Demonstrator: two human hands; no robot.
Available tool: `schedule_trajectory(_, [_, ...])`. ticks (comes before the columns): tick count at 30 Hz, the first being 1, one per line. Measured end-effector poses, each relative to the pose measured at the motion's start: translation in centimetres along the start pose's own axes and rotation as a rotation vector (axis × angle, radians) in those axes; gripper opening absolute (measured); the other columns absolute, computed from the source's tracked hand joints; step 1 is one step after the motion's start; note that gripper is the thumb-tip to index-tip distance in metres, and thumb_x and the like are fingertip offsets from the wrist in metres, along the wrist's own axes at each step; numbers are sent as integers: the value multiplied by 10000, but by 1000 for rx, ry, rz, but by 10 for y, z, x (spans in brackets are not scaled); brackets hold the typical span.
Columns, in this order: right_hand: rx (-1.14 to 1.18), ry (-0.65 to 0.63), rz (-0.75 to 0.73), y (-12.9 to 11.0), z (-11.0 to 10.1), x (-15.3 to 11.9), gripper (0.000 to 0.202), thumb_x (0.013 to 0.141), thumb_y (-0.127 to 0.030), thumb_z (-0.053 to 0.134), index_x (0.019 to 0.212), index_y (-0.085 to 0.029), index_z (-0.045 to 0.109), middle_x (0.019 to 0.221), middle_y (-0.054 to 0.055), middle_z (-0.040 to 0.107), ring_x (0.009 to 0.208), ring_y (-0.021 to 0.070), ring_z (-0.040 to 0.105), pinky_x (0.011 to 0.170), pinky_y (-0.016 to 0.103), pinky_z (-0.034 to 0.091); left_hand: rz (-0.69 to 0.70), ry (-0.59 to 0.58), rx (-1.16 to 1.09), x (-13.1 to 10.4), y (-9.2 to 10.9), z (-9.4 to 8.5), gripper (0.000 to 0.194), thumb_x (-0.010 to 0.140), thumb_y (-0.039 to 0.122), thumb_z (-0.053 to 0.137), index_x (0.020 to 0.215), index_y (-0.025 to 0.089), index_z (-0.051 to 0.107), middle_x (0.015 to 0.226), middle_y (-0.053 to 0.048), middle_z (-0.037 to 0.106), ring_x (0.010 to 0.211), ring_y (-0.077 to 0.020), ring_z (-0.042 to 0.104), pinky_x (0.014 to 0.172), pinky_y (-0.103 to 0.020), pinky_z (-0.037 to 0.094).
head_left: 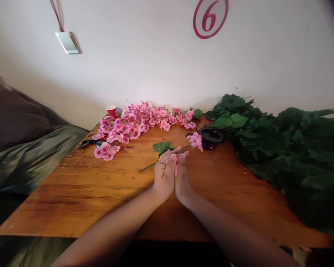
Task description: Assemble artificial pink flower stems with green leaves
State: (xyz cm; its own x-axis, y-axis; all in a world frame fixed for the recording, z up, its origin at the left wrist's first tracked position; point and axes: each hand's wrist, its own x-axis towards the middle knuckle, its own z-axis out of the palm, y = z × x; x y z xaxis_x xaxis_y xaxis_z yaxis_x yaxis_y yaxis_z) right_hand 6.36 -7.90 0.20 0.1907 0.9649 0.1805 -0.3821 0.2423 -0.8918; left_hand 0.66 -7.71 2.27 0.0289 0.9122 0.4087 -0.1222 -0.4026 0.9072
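Observation:
My left hand [163, 172] and my right hand [183, 180] meet palm to palm above the middle of the table. Between them is an artificial flower stem, its green stalk [147, 168] poking out to the left. A green leaf [161, 147] shows just beyond my left fingers. On the right, thin twigs lead to a pink blossom [195, 141] near the black pot. More pink petals [176, 166] are pressed between my palms, mostly hidden. Both hands are closed, and a ring is on a left finger.
A heap of pink artificial flowers [136, 120] lies along the wooden table's [100, 193] back. A small black pot [210, 136] with a red light stands right of centre. Green artificial leaves [267, 141] pile up on the right. A red cup [111, 111] and scissors-like tool [86, 143] are back left.

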Motion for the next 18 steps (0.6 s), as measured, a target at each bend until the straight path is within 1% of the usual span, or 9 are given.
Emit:
schedule_trajectory(1, [-11,-5,-11,-3,0,-1,556,928,-685,382,932,-224,691,817,50,707,874,212,681,711,327,524,27,-15,10,0,2,1,397,987,440,431,976,244,776,1102,-69,740,1241,-243,584,1181,-460,332])
schedule_trajectory(3, [-57,-11,-8,-8,1,-3,578,929,-689,367,811,-218,680,716,43,669,742,207,657,631,326,486,55,-38,-7,0,5,3,415,992,458,410,987,254,772,1085,-69,741,1254,-245,571,1184,-465,325])
schedule_trajectory(5, [-103,38,-19,-13,2,-5,582,917,-692,389,675,-220,627,600,20,591,597,179,580,559,315,430,38,-48,-64,0,7,4,426,988,487,405,1006,259,764,1069,-74,740,1254,-246,570,1171,-459,351])
schedule_trajectory(7, [-130,97,-47,-16,3,-6,565,900,-686,436,590,-228,553,530,-10,505,514,149,480,514,299,377,-8,-58,-122,1,8,5,431,975,518,418,1016,253,755,1085,-83,733,1260,-246,566,1161,-444,371])
schedule_trajectory(9, [-151,132,-91,-17,3,-6,540,903,-653,469,569,-231,514,522,-23,466,503,136,426,503,288,351,-52,-75,-152,1,10,6,453,967,542,419,1000,237,752,1136,-90,719,1252,-238,572,1150,-414,389])
schedule_trajectory(11, [-179,129,-123,-18,2,-5,518,916,-618,479,576,-228,505,535,-26,463,517,131,416,510,280,348,-74,-96,-164,2,12,5,477,971,550,398,992,226,748,1188,-87,702,1227,-226,589,1132,-381,411])
schedule_trajectory(13, [-198,116,-139,-18,1,-2,523,929,-605,469,577,-219,489,542,-28,458,530,125,413,524,273,352,-79,-111,-150,3,14,4,489,983,541,369,1009,226,741,1192,-76,702,1197,-218,607,1118,-364,424])
schedule_trajectory(16, [-211,93,-180,-19,0,3,549,928,-613,471,562,-203,459,538,-32,448,528,112,412,538,260,372,-64,-141,-96,4,11,2,501,998,525,333,1089,218,720,1189,-73,703,1205,-223,598,1128,-369,406])
schedule_trajectory(18, [-210,88,-192,-23,-3,8,542,924,-626,464,603,-193,513,553,-26,492,523,111,442,538,253,398,-33,-147,-90,4,4,0,513,997,535,329,1162,209,690,1230,-83,683,1230,-227,577,1129,-376,396])
